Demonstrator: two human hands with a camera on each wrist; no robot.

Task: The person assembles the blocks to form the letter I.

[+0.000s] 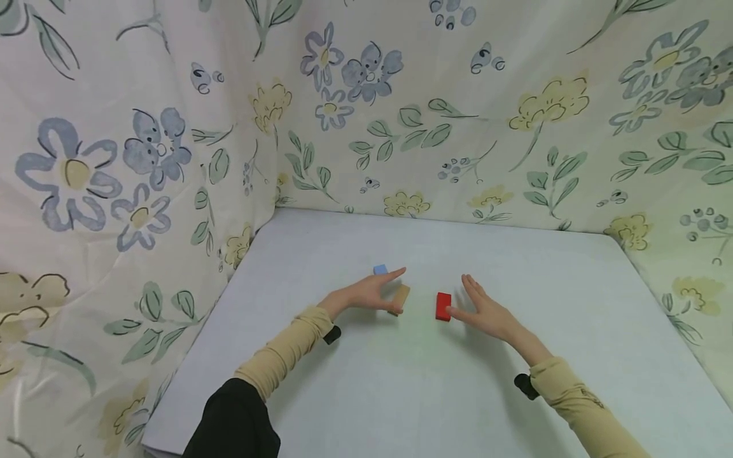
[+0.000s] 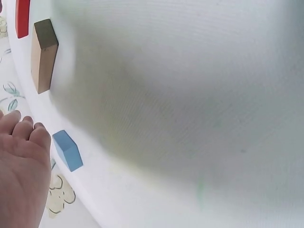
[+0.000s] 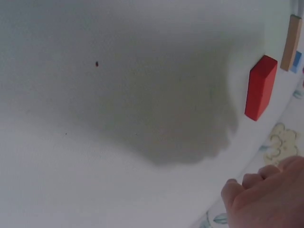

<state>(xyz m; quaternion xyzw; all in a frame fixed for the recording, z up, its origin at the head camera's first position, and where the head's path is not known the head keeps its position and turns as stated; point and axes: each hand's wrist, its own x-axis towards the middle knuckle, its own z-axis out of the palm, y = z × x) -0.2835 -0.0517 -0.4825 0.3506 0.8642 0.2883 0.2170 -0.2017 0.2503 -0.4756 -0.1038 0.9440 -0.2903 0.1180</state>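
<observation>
In the head view my left hand (image 1: 366,294) is over the table with thumb and fingers spread apart, close to a plain wooden block (image 1: 403,294). The thumb tip overlaps that block's near end in this view. Just behind the hand a small blue block (image 1: 380,270) shows in part; the left wrist view has the whole blue block (image 2: 69,151). To the right lies a red block (image 1: 442,306). My right hand (image 1: 487,315) is beside it, fingers extended, its thumb tip at the red block's right edge. The right wrist view shows the red block (image 3: 260,89) standing apart from the curved fingers.
A white tabletop (image 1: 366,394) carries the blocks. Floral cloth (image 1: 412,127) hangs behind the table and along its left and right sides. Dark wrist bands (image 1: 332,334) sit over beige sleeves, and both hands cast soft shadows on the table.
</observation>
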